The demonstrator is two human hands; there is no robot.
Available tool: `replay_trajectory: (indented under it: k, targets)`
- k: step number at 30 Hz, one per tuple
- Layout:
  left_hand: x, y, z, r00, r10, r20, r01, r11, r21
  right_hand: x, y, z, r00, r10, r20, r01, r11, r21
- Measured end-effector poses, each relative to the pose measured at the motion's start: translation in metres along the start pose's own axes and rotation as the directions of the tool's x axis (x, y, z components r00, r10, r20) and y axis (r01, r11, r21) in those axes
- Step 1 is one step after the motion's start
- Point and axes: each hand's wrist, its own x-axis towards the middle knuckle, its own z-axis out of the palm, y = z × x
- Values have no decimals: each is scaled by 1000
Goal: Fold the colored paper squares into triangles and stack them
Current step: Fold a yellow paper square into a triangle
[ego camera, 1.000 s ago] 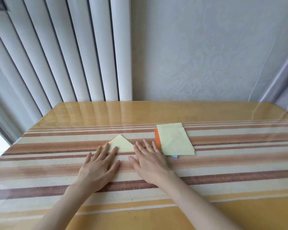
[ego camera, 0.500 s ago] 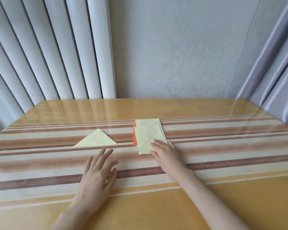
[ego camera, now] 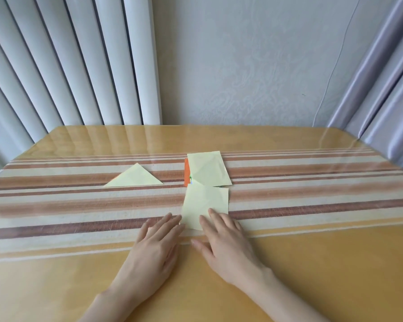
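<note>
loose pale yellow square (ego camera: 205, 203), flat on the surface (ego camera: 312, 275), turned slightly askew to the stripes, faint diagonal creases across it. near part pinned under the straight fingers (ego camera: 215, 217) of the right grip (ego camera: 223, 240): palm down, opened out flat, nothing clasped, thumb stretched sideways toward the left grip (ego camera: 156, 242). left grip just beside the right one, likewise flat and spread, nothing held, fingertips (ego camera: 173, 220) touching the square's near left edge.

just beyond the fingertips of both, meeting the far edge of the loose square: stack of unfolded squares (ego camera: 208, 169), pale yellow sheet on top, orange sheet (ego camera: 186, 173) showing along the side toward the left grip, tiny slivers of green and blue at the stack's near corner on that side.

beyond the left grip and off to its outer side, well apart from it: folded pale yellow triangle (ego camera: 134, 177), long edge toward the person, point away.

all of this paper on a striped cloth (ego camera: 56, 205) of brown, tan and cream bands, laid across the glossy wooden surface. wrists and forearms over bare wood nearer the person.

past the far edge, white vertical blinds (ego camera: 68, 66) on the left-grip side, pale patterned wall (ego camera: 242, 66) straight ahead, grey-lilac curtain (ego camera: 382, 89) on the right-grip side.
</note>
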Motion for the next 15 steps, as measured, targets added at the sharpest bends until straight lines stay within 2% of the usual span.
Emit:
replay_trajectory:
  k: [4,7,12,15]
  targets:
    - [-19,16,0,995,-20,98,22,1000,-20,-32,-14,-1,995,-5,-99,5,1000,-4]
    - [-36,20,-5,991,-21,129,25,999,-32,-52,-18,1,984,-64,-167,61,998,-23]
    - [-60,26,-13,997,-27,72,29,999,-15,-80,-23,10,980,-162,-114,169,984,53]
    - [-66,31,-16,996,-86,30,86,996,2,-89,-23,12,971,-197,-133,213,970,114]
